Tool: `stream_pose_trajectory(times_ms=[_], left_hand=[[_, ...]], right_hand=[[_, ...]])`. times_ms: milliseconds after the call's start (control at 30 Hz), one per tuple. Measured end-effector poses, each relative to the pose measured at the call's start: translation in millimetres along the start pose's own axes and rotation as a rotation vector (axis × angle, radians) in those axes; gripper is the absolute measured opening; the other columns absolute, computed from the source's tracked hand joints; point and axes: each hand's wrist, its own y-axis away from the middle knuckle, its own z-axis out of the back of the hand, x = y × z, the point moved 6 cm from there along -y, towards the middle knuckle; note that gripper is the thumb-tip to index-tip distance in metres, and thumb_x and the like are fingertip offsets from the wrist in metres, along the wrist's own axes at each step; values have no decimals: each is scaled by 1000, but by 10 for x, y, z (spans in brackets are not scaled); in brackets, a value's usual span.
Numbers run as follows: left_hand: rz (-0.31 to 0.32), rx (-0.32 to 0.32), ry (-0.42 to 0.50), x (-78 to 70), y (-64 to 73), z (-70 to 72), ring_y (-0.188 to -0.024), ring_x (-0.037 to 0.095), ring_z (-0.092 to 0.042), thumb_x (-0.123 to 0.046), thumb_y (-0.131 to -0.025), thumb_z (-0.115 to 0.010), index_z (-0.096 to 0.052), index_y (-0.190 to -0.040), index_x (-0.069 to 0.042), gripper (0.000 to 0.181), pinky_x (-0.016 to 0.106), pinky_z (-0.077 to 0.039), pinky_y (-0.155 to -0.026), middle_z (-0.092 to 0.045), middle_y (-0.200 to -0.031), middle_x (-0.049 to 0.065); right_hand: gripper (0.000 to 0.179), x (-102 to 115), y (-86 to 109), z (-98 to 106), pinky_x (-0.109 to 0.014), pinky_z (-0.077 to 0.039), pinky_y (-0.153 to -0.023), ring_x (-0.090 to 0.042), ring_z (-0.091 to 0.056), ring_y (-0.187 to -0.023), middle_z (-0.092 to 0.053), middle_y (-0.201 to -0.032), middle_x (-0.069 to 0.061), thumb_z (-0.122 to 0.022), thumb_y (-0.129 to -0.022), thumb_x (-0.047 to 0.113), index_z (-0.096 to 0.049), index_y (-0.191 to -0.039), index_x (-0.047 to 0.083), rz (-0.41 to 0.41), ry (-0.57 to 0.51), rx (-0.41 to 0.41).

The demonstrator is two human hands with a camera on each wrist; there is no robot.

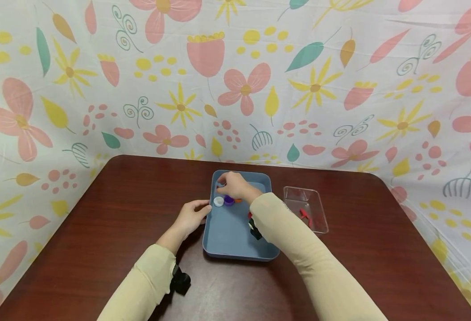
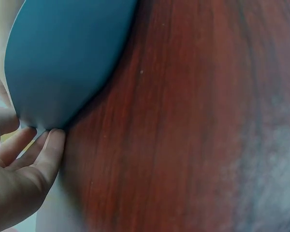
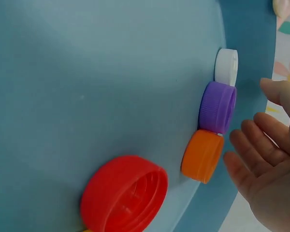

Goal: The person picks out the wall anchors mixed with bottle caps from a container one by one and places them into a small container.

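Note:
A blue-grey tray (image 1: 235, 240) lies on the table. My left hand (image 1: 191, 216) holds its left edge, the thumb at the rim; in the left wrist view the fingertips (image 2: 55, 137) touch the outer wall. My right hand (image 1: 235, 183) is over the far left part of the tray. In the right wrist view its fingers are spread loosely, beside a row of bottle caps, with nothing visible in them. The row runs white cap (image 3: 226, 66), purple cap (image 3: 217, 107), orange cap (image 3: 202, 155). Apart from them lies a larger red cap (image 3: 124, 193).
A clear plastic box (image 1: 317, 214) with red pieces (image 1: 305, 216) in it stands right of the tray. The brown table (image 1: 139, 191) reaches back to a flower-patterned cloth (image 1: 235, 67). A bit of something yellow shows below the red cap in the right wrist view.

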Motion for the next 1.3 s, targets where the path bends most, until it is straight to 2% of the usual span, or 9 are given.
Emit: stream_pose_trajectory(times_ms=[167, 633, 967, 1133, 1300], left_hand=[[-1, -8, 8, 39, -34, -2, -107, 30, -62, -14, -96, -55, -54, -131, 0, 38, 37, -58, -85, -55, -129, 18], [-2, 3, 10, 48, -19, 9, -107, 31, -63, -15, -96, -55, -54, -131, 0, 38, 37, -57, -86, -56, -128, 20], [4, 3, 8, 32, -20, 15, -109, 32, -62, -15, -96, -55, -54, -131, -1, 38, 38, -57, -86, -55, -130, 20], [9, 1, -6, 53, -26, 17, -108, 31, -62, -17, -96, -55, -54, -132, -3, 38, 37, -57, -86, -54, -132, 19], [23, -3, -14, 83, -36, 21, -107, 29, -63, -19, -96, -55, -55, -132, -5, 38, 37, -58, -86, -55, -132, 16]], right_hand=[[43, -8, -33, -24, -34, -51, -96, -23, -58, -113, -63, -121, -10, -67, -88, 27, -60, -125, 5, 3, 8, -11], [42, -144, -117, -120, -35, -50, -98, -23, -58, -114, -63, -123, -8, -70, -86, 25, -62, -122, 7, -24, -102, -37], [38, -213, -129, -112, -38, -45, -101, -32, -47, -120, -66, -118, -4, -74, -81, 30, -69, -115, 13, 4, -114, -103], [40, -253, -137, -141, -42, -40, -107, -33, -40, -125, -60, -126, -6, -75, -81, 29, -68, -117, 14, -29, -140, -98], [40, -244, -121, -159, -41, -41, -103, -32, -41, -120, -53, -126, -11, -75, -81, 29, -68, -117, 13, -27, -89, -104]])
